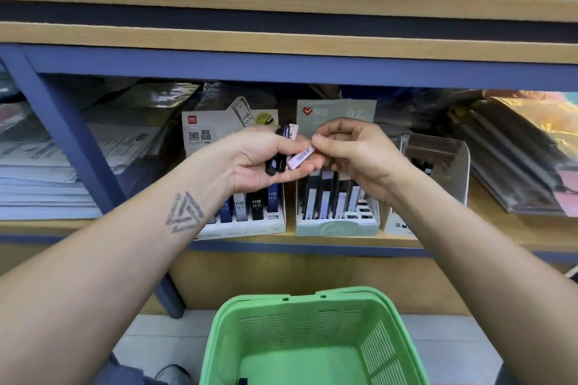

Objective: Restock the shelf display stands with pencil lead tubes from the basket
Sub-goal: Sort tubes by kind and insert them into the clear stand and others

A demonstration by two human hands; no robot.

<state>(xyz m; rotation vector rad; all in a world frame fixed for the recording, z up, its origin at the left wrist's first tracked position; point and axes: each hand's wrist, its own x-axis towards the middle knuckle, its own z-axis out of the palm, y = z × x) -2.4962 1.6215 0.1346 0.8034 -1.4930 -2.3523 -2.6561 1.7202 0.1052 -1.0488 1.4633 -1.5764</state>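
Mid-frame, before the shelf (312, 242): left hand (259, 162) curled round spare black tubes (276, 162) as stock; right hand (350, 150) pinching one white tube (301, 158), likely bound for the green stand (337, 225) below. Basket (312, 347) at bottom, nearly empty.

Two display stands (240, 222) (337, 225) side by side on shelf (469, 237); basket (312, 300) below.

light: bright, even | shadows: soft | edges: wide-angle bending | focus: slightly soft
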